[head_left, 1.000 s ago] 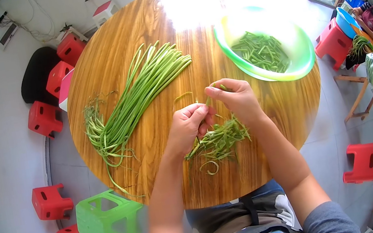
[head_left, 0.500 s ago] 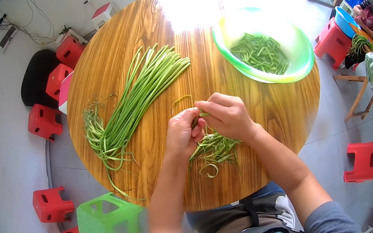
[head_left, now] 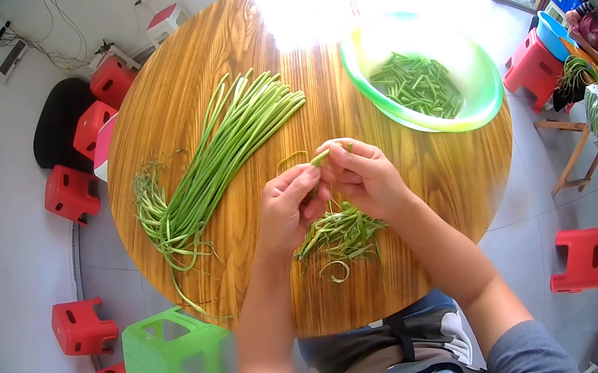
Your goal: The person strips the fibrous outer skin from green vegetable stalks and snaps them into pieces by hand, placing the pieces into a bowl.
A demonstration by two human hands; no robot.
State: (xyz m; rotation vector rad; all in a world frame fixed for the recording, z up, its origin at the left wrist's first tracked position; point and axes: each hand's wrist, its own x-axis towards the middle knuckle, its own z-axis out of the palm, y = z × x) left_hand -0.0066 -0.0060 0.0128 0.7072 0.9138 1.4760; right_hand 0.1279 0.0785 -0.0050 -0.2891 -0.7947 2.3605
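Between my hands is a short green piece of garlic scape (head_left: 320, 157), held over the near middle of the round wooden table. My left hand (head_left: 291, 205) pinches its left end with thumb and finger. My right hand (head_left: 366, 179) is closed round the other end, which the fingers partly hide. Just below the hands lies a small heap of green trimmings (head_left: 346, 232). To the left rests a bundle of long garlic scapes (head_left: 233, 146), with thin curly ends towards me. Short cut pieces (head_left: 416, 85) lie inside a green-and-white basin (head_left: 492, 100) at the back right.
The round table (head_left: 435, 243) reaches almost to my waist. A green stool (head_left: 177, 357) and several red stools, one of them here (head_left: 84, 327), stand around it. At the far right a person (head_left: 593, 30) sits near a blue basin (head_left: 552, 33). Bright light washes out the table's far edge.
Both hands have shifted slightly, my right fingertips rising a little. The scape piece between them shows more clearly now. Bundle and basin have stayed where they were.
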